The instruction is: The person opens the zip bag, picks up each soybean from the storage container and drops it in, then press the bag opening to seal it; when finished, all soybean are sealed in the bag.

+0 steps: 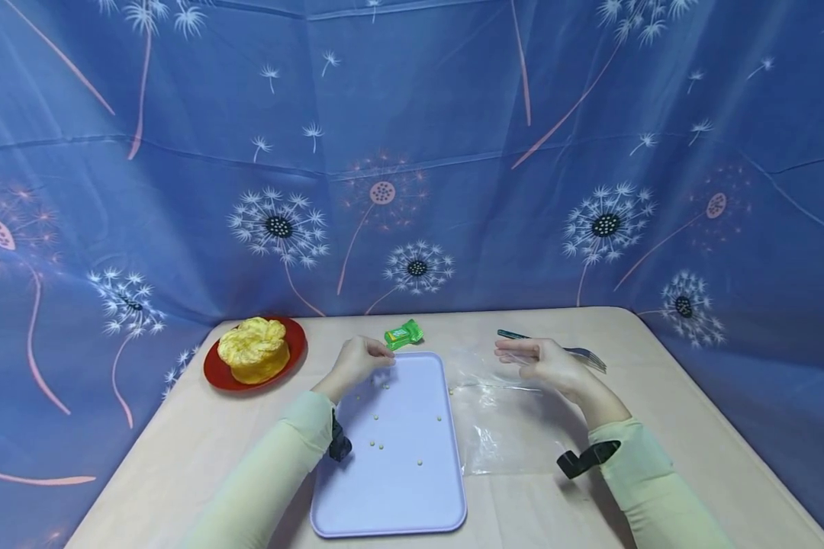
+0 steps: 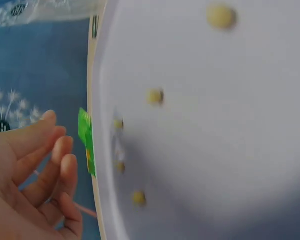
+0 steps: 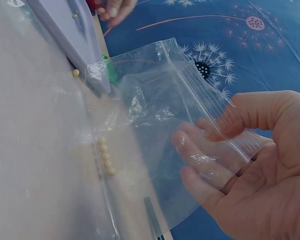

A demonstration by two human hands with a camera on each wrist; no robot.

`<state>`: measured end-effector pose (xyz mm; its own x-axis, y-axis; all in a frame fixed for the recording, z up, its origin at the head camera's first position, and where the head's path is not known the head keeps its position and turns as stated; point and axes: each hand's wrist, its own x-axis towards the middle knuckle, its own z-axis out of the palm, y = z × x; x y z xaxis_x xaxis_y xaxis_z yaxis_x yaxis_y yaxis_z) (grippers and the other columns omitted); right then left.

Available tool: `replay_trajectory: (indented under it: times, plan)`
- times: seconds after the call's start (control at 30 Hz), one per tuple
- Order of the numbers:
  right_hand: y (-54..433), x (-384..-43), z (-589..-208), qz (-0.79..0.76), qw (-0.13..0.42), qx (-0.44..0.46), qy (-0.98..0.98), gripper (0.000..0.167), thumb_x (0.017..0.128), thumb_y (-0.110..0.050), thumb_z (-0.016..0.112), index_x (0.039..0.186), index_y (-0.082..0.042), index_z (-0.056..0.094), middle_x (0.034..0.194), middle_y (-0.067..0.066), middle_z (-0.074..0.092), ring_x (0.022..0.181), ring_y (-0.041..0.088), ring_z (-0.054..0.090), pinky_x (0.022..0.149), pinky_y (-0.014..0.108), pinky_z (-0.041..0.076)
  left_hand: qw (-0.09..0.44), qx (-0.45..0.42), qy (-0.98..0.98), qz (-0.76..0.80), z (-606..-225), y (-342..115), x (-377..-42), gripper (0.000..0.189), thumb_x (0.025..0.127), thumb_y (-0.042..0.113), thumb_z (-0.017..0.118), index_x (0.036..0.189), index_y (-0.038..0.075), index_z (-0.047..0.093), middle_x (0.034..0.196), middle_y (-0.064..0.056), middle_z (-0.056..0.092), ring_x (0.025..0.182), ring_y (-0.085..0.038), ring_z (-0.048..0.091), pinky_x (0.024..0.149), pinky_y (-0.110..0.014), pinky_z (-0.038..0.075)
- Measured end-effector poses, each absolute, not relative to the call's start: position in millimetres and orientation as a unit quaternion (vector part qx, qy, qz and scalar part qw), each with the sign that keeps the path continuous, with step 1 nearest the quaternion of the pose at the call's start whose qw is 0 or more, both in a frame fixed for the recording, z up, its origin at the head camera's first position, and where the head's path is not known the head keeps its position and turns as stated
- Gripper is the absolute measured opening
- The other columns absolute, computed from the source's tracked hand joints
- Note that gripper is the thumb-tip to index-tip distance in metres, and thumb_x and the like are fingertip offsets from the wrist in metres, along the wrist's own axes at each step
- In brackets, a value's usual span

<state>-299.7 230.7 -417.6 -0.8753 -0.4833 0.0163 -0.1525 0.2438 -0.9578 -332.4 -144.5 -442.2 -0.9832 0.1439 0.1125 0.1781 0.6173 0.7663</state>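
My right hand grips the zip end of a clear zip-lock bag between thumb and fingers, lifting that end above the table. A row of small round yellow balls, perhaps soybeans, shows along the bag's fold. My left hand hovers at the far left corner of the lilac tray. Its fingers are loosely bent, close to the thumb, with nothing visible between them. Several more yellow balls lie scattered on the tray. One other ball is beside the tray's right edge.
A green wrapped packet lies behind the tray. To the left, a yellow cake-like bun sits on a red plate. Behind my right hand lies a dark-handled fork. A blue dandelion-print cloth hangs along the table's back edge.
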Motion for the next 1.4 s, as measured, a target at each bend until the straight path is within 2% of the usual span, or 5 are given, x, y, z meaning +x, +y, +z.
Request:
replay_trajectory:
  times: [0.27,0.5,0.83,1.13,1.4]
  plan:
    - [232,-299,-416,-0.581,0.145,-0.204,0.774,0.07,0.081,0.017,0.05,0.149,0.013,0.037,0.148,0.033,0.045,0.142,0.046,0.036,0.109,0.031,0.039,-0.002,-0.073,-0.922,-0.381,-448,-167,-328,0.006,0.081,0.01,0.087,0.081,0.008,0.082,0.081,0.001,0.075,0.078,-0.014,0.064,0.079,-0.036,0.052]
    - [231,-299,-414,-0.593,0.143,-0.213,0.763,0.072,0.078,0.019,0.05,0.148,0.016,0.037,0.146,0.036,0.045,0.142,0.049,0.033,0.097,0.019,0.044,-0.015,-0.061,-0.934,-0.352,-450,-170,-325,0.007,0.079,0.009,0.088,0.077,0.01,0.082,0.078,0.003,0.075,0.09,-0.017,0.065,0.09,-0.04,0.049]
    - [231,-300,-417,-0.582,0.147,-0.208,0.772,0.069,0.081,0.017,0.052,0.149,0.013,0.038,0.148,0.033,0.045,0.141,0.046,0.038,0.113,0.047,0.031,-0.024,-0.061,-0.941,-0.332,-457,-170,-325,0.007,0.079,0.01,0.088,0.077,0.013,0.082,0.082,0.005,0.074,0.091,-0.018,0.064,0.086,-0.038,0.049]
    - [232,-300,-419,-0.577,0.144,-0.214,0.775,0.068,0.083,0.017,0.051,0.149,0.013,0.038,0.147,0.033,0.046,0.141,0.047,0.038,0.107,0.028,0.04,-0.013,-0.077,-0.929,-0.363,-444,-161,-326,0.008,0.084,0.01,0.084,0.078,0.013,0.08,0.078,0.004,0.074,0.076,-0.014,0.064,0.074,-0.033,0.051]
    - [233,-300,-419,-0.579,0.149,-0.202,0.775,0.069,0.082,0.017,0.051,0.15,0.012,0.038,0.148,0.033,0.044,0.142,0.045,0.037,0.11,0.033,0.038,-0.015,-0.12,-0.904,-0.409,-419,-126,-326,0.004,0.088,0.013,0.081,0.085,0.01,0.081,0.083,0.005,0.075,0.088,-0.014,0.067,0.082,-0.036,0.055]
